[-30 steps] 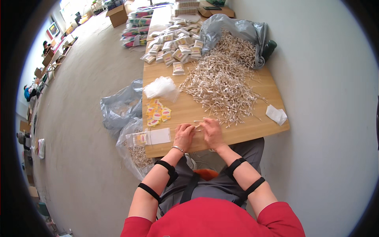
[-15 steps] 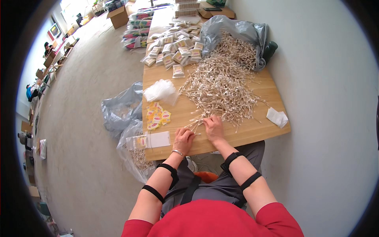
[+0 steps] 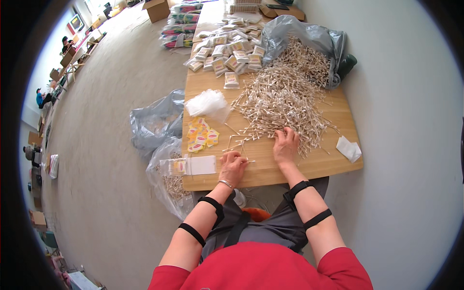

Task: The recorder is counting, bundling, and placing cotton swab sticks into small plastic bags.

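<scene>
A large heap of cotton swabs point(image 3: 285, 104) with thin wooden sticks lies on the wooden table. At its near edge my right hand point(image 3: 286, 146) has its bent fingertips closed in among the swabs. My left hand point(image 3: 233, 166) is closed near the table's front edge, with white swab tips poking out past its fingers on the right. Some loose swabs point(image 3: 237, 144) lie just beyond it. To the left of my left hand sits a clear bag point(image 3: 174, 167) of swabs with a yellow label inside, next to a white card point(image 3: 203, 165).
Yellow-and-white labels point(image 3: 202, 135) and clear empty bags point(image 3: 209, 104) lie on the table's left side. Filled packets point(image 3: 232, 50) are piled behind. A grey plastic sack point(image 3: 309, 36) spills swabs at the far right, beside the wall. Folded white paper point(image 3: 348, 149) lies at right.
My right hand has moved right, away from the left hand, to the edge of the heap. My left hand stays closed near the front edge. The whole view has shifted slightly.
</scene>
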Tool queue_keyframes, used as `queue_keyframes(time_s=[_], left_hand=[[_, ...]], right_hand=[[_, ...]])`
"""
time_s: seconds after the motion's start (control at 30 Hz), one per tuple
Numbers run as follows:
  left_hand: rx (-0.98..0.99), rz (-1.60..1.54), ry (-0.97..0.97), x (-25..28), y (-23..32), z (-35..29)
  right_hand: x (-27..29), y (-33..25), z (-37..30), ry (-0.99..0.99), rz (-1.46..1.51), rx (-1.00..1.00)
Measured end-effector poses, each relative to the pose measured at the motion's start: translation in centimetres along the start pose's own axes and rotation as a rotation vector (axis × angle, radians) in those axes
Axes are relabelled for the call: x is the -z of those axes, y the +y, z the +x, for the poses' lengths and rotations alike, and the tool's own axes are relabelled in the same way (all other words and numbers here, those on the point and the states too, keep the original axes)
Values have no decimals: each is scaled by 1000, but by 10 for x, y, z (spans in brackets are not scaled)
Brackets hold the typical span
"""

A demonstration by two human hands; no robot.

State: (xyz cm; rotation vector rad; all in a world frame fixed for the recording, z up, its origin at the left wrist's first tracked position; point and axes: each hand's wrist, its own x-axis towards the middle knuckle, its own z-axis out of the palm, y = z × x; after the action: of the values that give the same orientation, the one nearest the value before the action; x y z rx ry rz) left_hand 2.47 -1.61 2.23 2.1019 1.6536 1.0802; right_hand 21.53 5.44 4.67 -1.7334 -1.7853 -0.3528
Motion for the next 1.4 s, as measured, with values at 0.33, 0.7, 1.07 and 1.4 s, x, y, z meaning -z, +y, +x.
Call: queue_keyframes(time_s=[0.33,0.7,1.07,1.4], left_hand=[[8,93,10,-1,2,-1],[105,163,42,-5,1,8],[161,200,99,-8,4,7],[25,-28,108,-5,-3,2]], right_hand=[[-29,-56,3,-443,321,459],[14,-26,-32,-304,280,99],[40,-30,-52,-380,205,84],[17,-10,-46,-243,283,-32]])
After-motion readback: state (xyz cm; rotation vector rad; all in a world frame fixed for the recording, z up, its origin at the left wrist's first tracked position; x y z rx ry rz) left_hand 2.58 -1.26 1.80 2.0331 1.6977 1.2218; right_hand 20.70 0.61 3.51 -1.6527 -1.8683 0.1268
